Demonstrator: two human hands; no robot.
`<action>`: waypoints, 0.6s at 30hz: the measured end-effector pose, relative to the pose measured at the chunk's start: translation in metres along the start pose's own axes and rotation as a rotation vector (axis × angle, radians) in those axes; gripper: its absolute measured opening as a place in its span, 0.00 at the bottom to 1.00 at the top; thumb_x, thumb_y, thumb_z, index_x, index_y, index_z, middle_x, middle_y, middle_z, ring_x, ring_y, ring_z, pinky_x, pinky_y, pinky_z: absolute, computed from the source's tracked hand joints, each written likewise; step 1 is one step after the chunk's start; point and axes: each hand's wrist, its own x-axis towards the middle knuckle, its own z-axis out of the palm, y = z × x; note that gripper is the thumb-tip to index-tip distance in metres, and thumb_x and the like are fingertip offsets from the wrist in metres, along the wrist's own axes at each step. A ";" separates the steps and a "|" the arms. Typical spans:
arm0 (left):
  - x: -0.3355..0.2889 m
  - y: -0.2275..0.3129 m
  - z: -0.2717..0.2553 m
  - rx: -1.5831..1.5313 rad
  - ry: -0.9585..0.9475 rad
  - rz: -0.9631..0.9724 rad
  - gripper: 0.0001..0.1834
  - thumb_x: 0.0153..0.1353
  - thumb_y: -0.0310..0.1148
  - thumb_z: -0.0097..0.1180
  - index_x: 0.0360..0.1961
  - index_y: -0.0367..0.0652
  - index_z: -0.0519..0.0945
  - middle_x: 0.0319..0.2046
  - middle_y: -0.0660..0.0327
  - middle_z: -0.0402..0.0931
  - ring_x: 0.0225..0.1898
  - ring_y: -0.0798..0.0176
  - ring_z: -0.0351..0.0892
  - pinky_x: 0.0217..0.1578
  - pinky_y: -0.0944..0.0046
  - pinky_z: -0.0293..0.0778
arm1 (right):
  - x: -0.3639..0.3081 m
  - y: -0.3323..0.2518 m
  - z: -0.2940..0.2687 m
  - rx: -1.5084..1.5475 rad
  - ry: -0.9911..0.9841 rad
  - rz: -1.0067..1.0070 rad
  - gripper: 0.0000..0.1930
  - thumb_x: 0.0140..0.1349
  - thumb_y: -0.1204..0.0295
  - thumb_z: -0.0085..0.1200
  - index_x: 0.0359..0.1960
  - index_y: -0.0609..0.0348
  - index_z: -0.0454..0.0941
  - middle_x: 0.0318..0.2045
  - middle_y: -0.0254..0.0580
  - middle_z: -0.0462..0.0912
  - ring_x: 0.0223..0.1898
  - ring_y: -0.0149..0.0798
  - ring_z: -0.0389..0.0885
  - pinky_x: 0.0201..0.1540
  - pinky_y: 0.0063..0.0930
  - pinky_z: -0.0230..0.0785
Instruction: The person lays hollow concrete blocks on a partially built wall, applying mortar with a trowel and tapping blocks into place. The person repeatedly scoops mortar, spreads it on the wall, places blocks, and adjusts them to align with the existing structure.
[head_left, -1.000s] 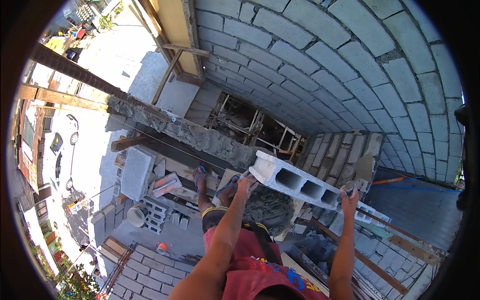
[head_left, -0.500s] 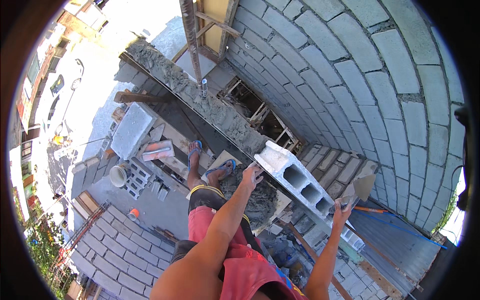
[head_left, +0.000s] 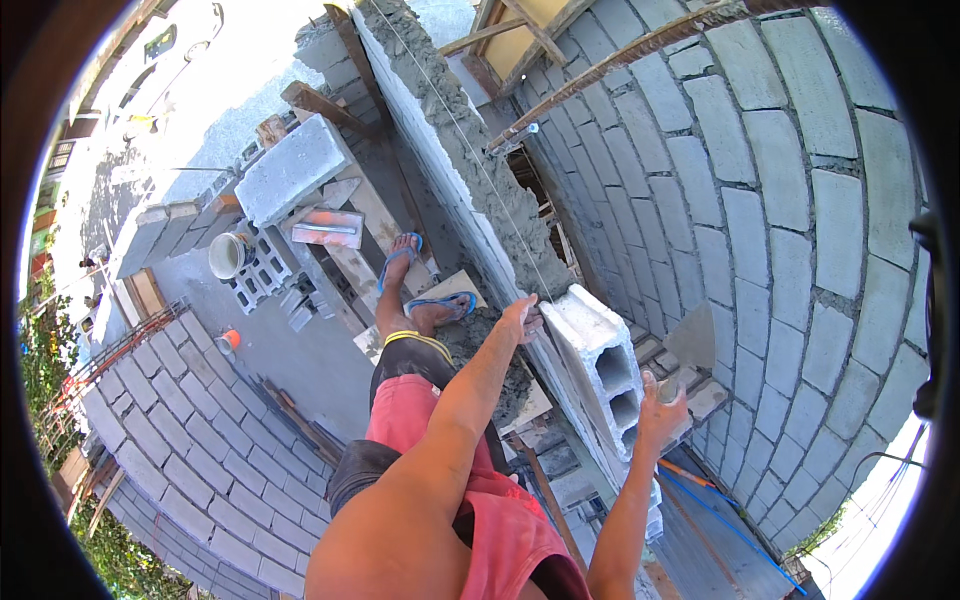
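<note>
A pale hollow concrete block (head_left: 590, 325) sits on top of the narrow wall in front of me, its hollow cells facing right. My left hand (head_left: 521, 318) is at the wall's edge beside the block's far end, fingers curled; whatever they pinch is hidden. Close to it a thin string (head_left: 455, 125) stretches along the wall top above a bed of wet grey mortar (head_left: 470, 165). On the block's right side, my right hand (head_left: 662, 408) is closed around a trowel, whose grey blade (head_left: 693, 337) points away from me. The hand covers the trowel's handle.
A rusty steel bar (head_left: 620, 75) slants across the wall. Below left are a loose block (head_left: 292, 172), an orange-faced float (head_left: 328, 228) and a pale bucket (head_left: 229, 256). My sandalled feet stand near planks and a mortar heap (head_left: 510, 390). A tall block wall (head_left: 745, 230) rises at right.
My view has turned, so the wall runs more steeply through the picture. The string now shows clearly. The trowel stays in my right hand, and my left hand remains by the block's end.
</note>
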 end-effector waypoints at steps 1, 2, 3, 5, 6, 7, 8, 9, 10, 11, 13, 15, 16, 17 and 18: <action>0.002 0.003 -0.001 0.022 0.008 0.013 0.29 0.59 0.56 0.59 0.50 0.43 0.77 0.48 0.63 0.78 0.52 0.60 0.74 0.59 0.46 0.59 | 0.000 -0.023 0.003 0.022 -0.031 -0.015 0.35 0.49 0.47 0.69 0.43 0.72 0.78 0.32 0.61 0.82 0.36 0.62 0.81 0.42 0.50 0.72; 0.003 0.006 -0.001 -0.002 0.032 -0.014 0.24 0.56 0.54 0.64 0.43 0.45 0.79 0.42 0.66 0.78 0.48 0.63 0.76 0.57 0.46 0.61 | -0.002 -0.044 0.008 0.080 -0.044 -0.078 0.34 0.49 0.47 0.69 0.41 0.70 0.79 0.29 0.60 0.83 0.33 0.62 0.82 0.39 0.50 0.72; 0.004 0.007 -0.002 -0.011 0.009 -0.061 0.23 0.56 0.54 0.64 0.41 0.46 0.80 0.41 0.66 0.78 0.47 0.63 0.76 0.57 0.46 0.62 | -0.004 -0.062 0.016 0.008 -0.050 -0.052 0.33 0.49 0.47 0.68 0.41 0.70 0.79 0.28 0.59 0.83 0.32 0.62 0.82 0.38 0.50 0.72; 0.004 0.009 -0.002 -0.074 0.004 -0.219 0.20 0.56 0.53 0.64 0.36 0.48 0.80 0.39 0.68 0.79 0.47 0.63 0.76 0.56 0.46 0.63 | -0.013 -0.087 0.030 -0.066 -0.036 -0.088 0.33 0.48 0.46 0.68 0.40 0.68 0.79 0.27 0.58 0.83 0.31 0.62 0.83 0.36 0.51 0.73; 0.004 0.009 -0.002 -0.200 -0.021 -0.304 0.15 0.57 0.48 0.65 0.32 0.50 0.79 0.35 0.70 0.78 0.45 0.64 0.77 0.52 0.45 0.66 | -0.017 -0.096 0.036 -0.096 -0.021 -0.087 0.32 0.48 0.46 0.68 0.39 0.68 0.79 0.28 0.59 0.83 0.32 0.62 0.83 0.36 0.51 0.73; 0.003 0.008 -0.002 -0.228 -0.034 -0.232 0.13 0.57 0.46 0.65 0.31 0.50 0.78 0.33 0.70 0.77 0.44 0.65 0.77 0.52 0.45 0.67 | -0.020 -0.102 0.042 -0.118 -0.003 -0.096 0.32 0.49 0.47 0.68 0.39 0.68 0.79 0.28 0.59 0.83 0.33 0.63 0.83 0.36 0.51 0.73; 0.003 0.007 -0.003 -0.280 -0.044 -0.229 0.12 0.58 0.44 0.65 0.30 0.50 0.78 0.32 0.71 0.76 0.43 0.65 0.77 0.51 0.45 0.67 | -0.022 -0.106 0.046 -0.145 -0.004 -0.103 0.32 0.49 0.47 0.68 0.39 0.68 0.79 0.29 0.60 0.83 0.33 0.63 0.83 0.36 0.51 0.73; 0.003 0.006 -0.004 -0.325 -0.052 -0.244 0.11 0.58 0.43 0.65 0.30 0.50 0.78 0.31 0.71 0.76 0.43 0.65 0.77 0.50 0.45 0.68 | -0.023 -0.109 0.050 -0.121 -0.015 -0.086 0.32 0.49 0.47 0.68 0.39 0.68 0.79 0.29 0.60 0.83 0.34 0.63 0.83 0.37 0.51 0.73; 0.003 0.006 -0.005 -0.296 -0.018 -0.212 0.11 0.59 0.40 0.65 0.27 0.50 0.76 0.26 0.71 0.72 0.35 0.66 0.77 0.49 0.47 0.69 | -0.024 -0.110 0.052 -0.103 -0.042 -0.066 0.32 0.49 0.47 0.67 0.40 0.68 0.79 0.30 0.60 0.83 0.34 0.63 0.83 0.37 0.51 0.73; 0.002 0.006 -0.007 -0.313 -0.038 -0.213 0.12 0.59 0.41 0.65 0.26 0.50 0.76 0.25 0.71 0.72 0.32 0.67 0.76 0.48 0.47 0.69 | -0.024 -0.112 0.055 -0.084 -0.054 -0.035 0.32 0.50 0.47 0.67 0.40 0.68 0.79 0.31 0.61 0.84 0.35 0.62 0.83 0.37 0.51 0.74; 0.002 0.007 -0.009 -0.328 -0.070 -0.252 0.14 0.58 0.42 0.66 0.24 0.50 0.74 0.23 0.71 0.71 0.27 0.67 0.74 0.47 0.48 0.70 | -0.021 -0.115 0.058 -0.115 -0.087 0.007 0.31 0.49 0.48 0.67 0.41 0.68 0.80 0.32 0.60 0.84 0.36 0.62 0.83 0.40 0.51 0.73; 0.000 0.011 -0.011 -0.328 -0.111 -0.279 0.17 0.57 0.43 0.67 0.22 0.50 0.72 0.20 0.72 0.68 0.21 0.69 0.69 0.45 0.49 0.70 | -0.019 -0.119 0.062 -0.182 -0.094 0.039 0.31 0.48 0.48 0.68 0.40 0.67 0.80 0.32 0.60 0.84 0.36 0.62 0.83 0.41 0.52 0.73; -0.002 0.014 -0.011 -0.319 -0.128 -0.290 0.17 0.56 0.43 0.68 0.22 0.50 0.71 0.20 0.72 0.68 0.21 0.69 0.68 0.45 0.49 0.70 | -0.018 -0.120 0.063 -0.193 -0.092 0.041 0.28 0.47 0.52 0.69 0.39 0.66 0.81 0.32 0.59 0.84 0.36 0.62 0.83 0.42 0.52 0.73; -0.005 0.016 -0.010 -0.315 -0.111 -0.329 0.18 0.55 0.44 0.68 0.22 0.50 0.71 0.20 0.72 0.68 0.21 0.69 0.68 0.44 0.50 0.70 | -0.017 -0.122 0.064 -0.174 -0.069 0.053 0.26 0.48 0.54 0.68 0.39 0.65 0.81 0.31 0.59 0.84 0.36 0.62 0.83 0.42 0.51 0.73; -0.008 0.019 -0.009 -0.340 -0.098 -0.393 0.19 0.52 0.44 0.70 0.21 0.52 0.69 0.18 0.74 0.65 0.18 0.72 0.66 0.41 0.46 0.70 | -0.016 -0.123 0.065 -0.149 -0.056 0.041 0.25 0.48 0.56 0.68 0.39 0.65 0.81 0.31 0.58 0.84 0.36 0.61 0.83 0.42 0.51 0.73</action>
